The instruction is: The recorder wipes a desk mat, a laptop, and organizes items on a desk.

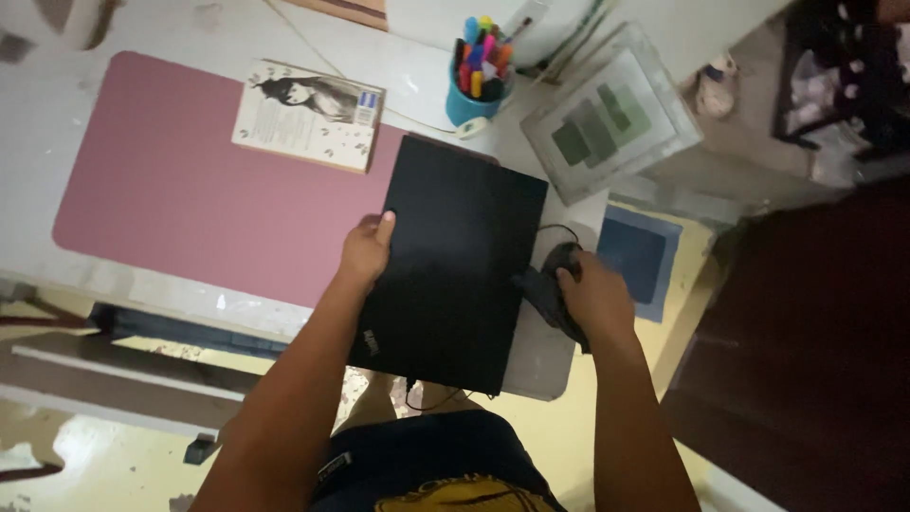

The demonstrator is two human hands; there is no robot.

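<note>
A closed black laptop lies tilted on the white desk, its near end hanging past the desk's front edge. My left hand grips the laptop's left edge, thumb on the lid. My right hand is closed on a dark cloth at the laptop's right edge. A black mouse with a thin cable sits just under the fingers of that hand.
A pink desk mat covers the left of the desk, with a book at its far edge. A blue cup of coloured pens stands behind the laptop. A grey framed board lies at the right, a blue mat below it.
</note>
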